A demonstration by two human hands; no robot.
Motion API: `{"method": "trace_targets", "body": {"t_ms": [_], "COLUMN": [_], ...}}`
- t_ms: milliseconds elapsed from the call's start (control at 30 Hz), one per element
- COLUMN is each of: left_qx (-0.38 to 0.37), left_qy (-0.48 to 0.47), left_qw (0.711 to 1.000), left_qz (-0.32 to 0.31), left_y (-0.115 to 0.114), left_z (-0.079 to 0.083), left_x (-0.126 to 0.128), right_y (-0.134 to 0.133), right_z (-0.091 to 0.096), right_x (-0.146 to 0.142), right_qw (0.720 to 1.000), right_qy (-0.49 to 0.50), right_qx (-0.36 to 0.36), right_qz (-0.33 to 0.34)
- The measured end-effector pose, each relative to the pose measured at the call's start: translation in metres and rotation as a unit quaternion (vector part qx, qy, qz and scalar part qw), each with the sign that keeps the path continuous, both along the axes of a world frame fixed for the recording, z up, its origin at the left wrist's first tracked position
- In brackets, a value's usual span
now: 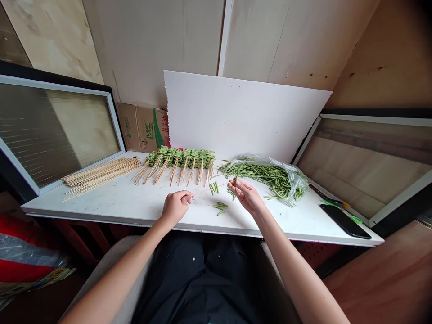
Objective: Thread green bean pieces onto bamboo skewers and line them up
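My left hand (176, 205) pinches the near end of a thin bamboo skewer (211, 188) just above the white tabletop (128, 202). The skewer runs right and away to my right hand (245, 194), whose fingers pinch a short green bean piece (235, 182) at the skewer's tip. A few cut bean pieces (220, 207) lie on the table between my hands. Behind them stands a row of finished bean skewers (180, 161). A clear plastic bag of long green beans (270, 176) lies just right of my right hand.
A pile of bare bamboo skewers (99, 174) lies at the left. A black phone (344, 220) and green-handled scissors (337, 204) rest at the right end. A white foam board (239, 114) and a cardboard box (143, 127) lean at the back. Framed panels flank both sides.
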State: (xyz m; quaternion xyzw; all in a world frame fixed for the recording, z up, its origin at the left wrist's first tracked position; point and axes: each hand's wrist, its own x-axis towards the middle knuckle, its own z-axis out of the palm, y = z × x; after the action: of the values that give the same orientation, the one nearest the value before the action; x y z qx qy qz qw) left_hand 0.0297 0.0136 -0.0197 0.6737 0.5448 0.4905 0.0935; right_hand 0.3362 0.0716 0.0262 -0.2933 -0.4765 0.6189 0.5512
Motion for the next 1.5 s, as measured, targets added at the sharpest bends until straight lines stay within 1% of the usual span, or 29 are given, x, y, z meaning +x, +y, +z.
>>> {"method": "trace_targets", "body": {"t_ms": [233,467,633,833,967,1200,1333,1500], "left_qx": [0.006,0.009,0.013,0.005,0.011,0.014,0.022,0.020], "left_qy": [0.012,0.018,0.023,0.017,0.008,0.015,0.022,0.021], "left_qw": [1.000,1.000,0.999,1.000,1.000,1.000,0.999,0.999], "left_qz": [0.013,0.018,0.025,0.025,0.018,0.020,0.025,0.029], "left_y": [-0.002,-0.002,-0.002,-0.004,-0.004,-0.006,-0.007,-0.007], "left_z": [0.004,0.004,0.003,0.006,0.008,0.011,0.012,0.009], "left_x": [-0.001,-0.002,-0.002,-0.001,0.000,0.001,0.002,0.003], "right_y": [-0.003,-0.006,-0.008,-0.010,-0.009,-0.004,-0.003,-0.005], "right_z": [0.001,0.000,-0.001,-0.001,-0.001,-0.008,-0.012,-0.014], "right_x": [-0.001,-0.006,-0.010,-0.013,-0.013,-0.015,-0.020,-0.023], "right_qw": [0.999,0.999,0.999,0.999,0.998,0.993,0.991,0.989], "right_qy": [-0.031,-0.027,-0.025,-0.031,-0.047,-0.033,-0.032,-0.049], "right_qx": [0.017,0.022,0.030,0.020,0.026,0.017,0.018,0.029], "right_qz": [-0.016,-0.002,-0.008,-0.016,-0.046,-0.111,-0.128,-0.139]}}
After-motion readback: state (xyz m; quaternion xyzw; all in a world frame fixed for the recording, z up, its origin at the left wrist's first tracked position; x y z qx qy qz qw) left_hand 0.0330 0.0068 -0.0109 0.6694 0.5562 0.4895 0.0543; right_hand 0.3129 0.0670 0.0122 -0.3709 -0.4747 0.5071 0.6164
